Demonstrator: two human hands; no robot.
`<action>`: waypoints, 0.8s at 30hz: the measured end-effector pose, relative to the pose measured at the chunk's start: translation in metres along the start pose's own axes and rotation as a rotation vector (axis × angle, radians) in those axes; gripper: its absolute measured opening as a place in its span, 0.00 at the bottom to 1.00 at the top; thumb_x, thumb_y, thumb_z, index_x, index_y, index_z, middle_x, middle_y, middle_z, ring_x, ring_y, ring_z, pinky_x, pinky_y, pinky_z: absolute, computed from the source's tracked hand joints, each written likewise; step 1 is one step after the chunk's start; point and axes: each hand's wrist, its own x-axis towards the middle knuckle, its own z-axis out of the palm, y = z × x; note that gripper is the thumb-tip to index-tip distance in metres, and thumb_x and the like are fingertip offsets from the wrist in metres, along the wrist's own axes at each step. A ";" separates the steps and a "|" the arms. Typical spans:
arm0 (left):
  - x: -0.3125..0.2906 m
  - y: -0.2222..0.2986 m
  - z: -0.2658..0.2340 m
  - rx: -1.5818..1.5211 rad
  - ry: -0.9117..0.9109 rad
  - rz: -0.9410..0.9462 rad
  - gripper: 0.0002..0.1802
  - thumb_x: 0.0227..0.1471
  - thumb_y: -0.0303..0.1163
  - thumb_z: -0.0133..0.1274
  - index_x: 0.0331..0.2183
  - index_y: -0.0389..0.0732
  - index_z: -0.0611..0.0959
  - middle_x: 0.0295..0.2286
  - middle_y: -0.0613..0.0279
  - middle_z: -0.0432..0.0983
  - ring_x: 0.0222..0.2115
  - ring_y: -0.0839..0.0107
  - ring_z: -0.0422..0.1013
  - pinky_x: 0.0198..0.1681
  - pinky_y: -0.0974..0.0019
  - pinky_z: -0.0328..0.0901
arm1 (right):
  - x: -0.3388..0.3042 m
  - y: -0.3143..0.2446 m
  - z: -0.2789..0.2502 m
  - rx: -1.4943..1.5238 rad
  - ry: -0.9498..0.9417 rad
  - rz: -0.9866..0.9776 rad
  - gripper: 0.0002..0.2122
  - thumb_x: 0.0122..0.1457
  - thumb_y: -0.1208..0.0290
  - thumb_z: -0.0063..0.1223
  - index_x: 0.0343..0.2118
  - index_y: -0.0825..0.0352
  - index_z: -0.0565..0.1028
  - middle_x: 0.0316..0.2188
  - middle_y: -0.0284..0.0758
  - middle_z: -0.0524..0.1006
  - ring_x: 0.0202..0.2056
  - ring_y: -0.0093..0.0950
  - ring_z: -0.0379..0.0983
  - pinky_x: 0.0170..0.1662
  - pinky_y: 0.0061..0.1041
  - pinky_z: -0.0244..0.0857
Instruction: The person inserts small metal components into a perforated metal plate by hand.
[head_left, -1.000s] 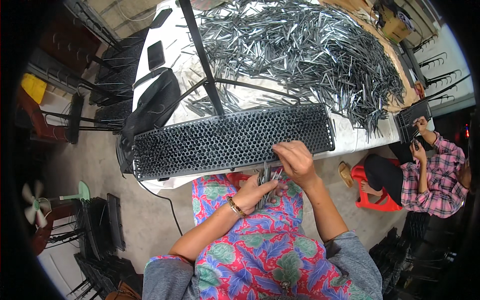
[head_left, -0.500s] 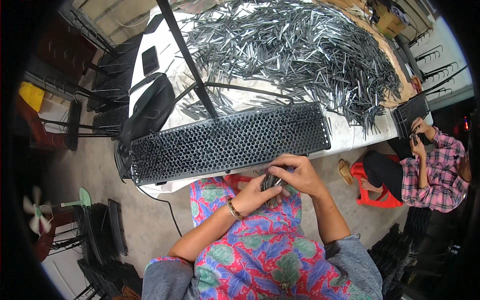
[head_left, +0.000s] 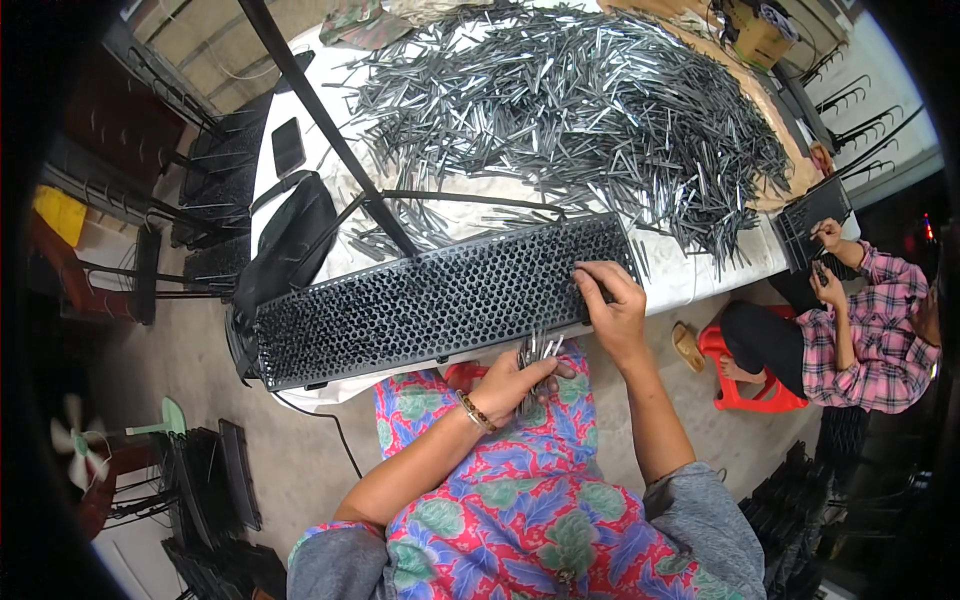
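A long black perforated panel with rows of round holes lies along the near edge of the table, tilted slightly up to the right. My left hand is closed round a bundle of thin dark strips, just below the panel's front edge. My right hand is at the panel's right end, thumb and forefinger pinched together over the holes. Whatever sits between those fingertips is too small to make out. A big heap of loose strips like those in my left hand covers the table beyond the panel.
A black pole with side struts rises from behind the panel. A phone and a black bag lie at the table's left. On the right, another person in a plaid shirt handles strips, seated on a red stool.
My right hand has left the bundle and moved up and right onto the panel. My left hand keeps the strips, which now fan upward. The view has shifted slightly.
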 end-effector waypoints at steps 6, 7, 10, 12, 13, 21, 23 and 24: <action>0.000 -0.002 -0.003 -0.041 0.005 0.011 0.14 0.56 0.31 0.48 0.44 0.37 0.72 0.33 0.58 0.77 0.26 0.79 0.71 0.26 0.76 0.67 | -0.002 0.003 0.003 -0.106 0.023 -0.083 0.05 0.50 0.79 0.56 0.30 0.70 0.77 0.28 0.39 0.77 0.29 0.33 0.74 0.32 0.26 0.67; 0.000 -0.003 -0.003 -0.049 0.006 0.013 0.14 0.56 0.32 0.48 0.44 0.38 0.72 0.34 0.58 0.76 0.29 0.77 0.71 0.28 0.75 0.67 | -0.003 0.004 0.004 -0.143 0.024 -0.155 0.05 0.49 0.78 0.56 0.30 0.70 0.77 0.28 0.39 0.77 0.30 0.34 0.74 0.33 0.28 0.66; -0.001 0.000 0.001 -0.082 0.002 -0.006 0.14 0.56 0.32 0.47 0.44 0.38 0.72 0.35 0.58 0.76 0.32 0.75 0.71 0.31 0.73 0.68 | -0.008 0.009 0.008 -0.213 0.004 -0.247 0.05 0.49 0.78 0.57 0.30 0.69 0.77 0.28 0.38 0.77 0.31 0.35 0.73 0.35 0.29 0.65; -0.002 0.002 0.001 -0.113 0.001 -0.023 0.14 0.56 0.32 0.47 0.44 0.38 0.71 0.36 0.58 0.75 0.33 0.75 0.71 0.32 0.72 0.69 | -0.011 0.008 0.010 -0.244 -0.023 -0.271 0.06 0.48 0.78 0.57 0.31 0.69 0.78 0.29 0.38 0.76 0.32 0.35 0.73 0.36 0.28 0.65; -0.003 0.002 0.001 -0.128 -0.006 -0.026 0.15 0.57 0.32 0.47 0.45 0.38 0.71 0.36 0.58 0.75 0.34 0.74 0.71 0.31 0.72 0.69 | -0.012 0.006 0.010 -0.302 -0.059 -0.280 0.06 0.48 0.78 0.57 0.30 0.68 0.78 0.29 0.38 0.76 0.33 0.34 0.72 0.37 0.29 0.65; -0.008 0.008 0.001 -0.102 0.000 0.033 0.15 0.57 0.32 0.46 0.46 0.39 0.72 0.37 0.59 0.75 0.34 0.74 0.72 0.32 0.71 0.69 | -0.022 -0.016 -0.006 0.081 -0.310 0.199 0.07 0.49 0.76 0.58 0.32 0.72 0.78 0.29 0.37 0.74 0.31 0.27 0.71 0.34 0.23 0.64; -0.009 0.006 0.000 -0.041 0.006 0.084 0.15 0.57 0.32 0.47 0.45 0.38 0.73 0.37 0.59 0.75 0.34 0.74 0.72 0.33 0.71 0.70 | -0.031 -0.017 -0.010 0.192 -0.422 0.303 0.07 0.50 0.75 0.57 0.30 0.74 0.77 0.28 0.35 0.74 0.29 0.24 0.71 0.32 0.22 0.64; -0.009 0.006 0.000 -0.041 0.003 0.083 0.15 0.57 0.32 0.47 0.45 0.38 0.73 0.37 0.59 0.75 0.34 0.74 0.72 0.33 0.71 0.70 | -0.032 -0.018 -0.011 0.304 -0.534 0.408 0.08 0.51 0.75 0.57 0.29 0.76 0.76 0.28 0.33 0.73 0.28 0.21 0.72 0.29 0.21 0.65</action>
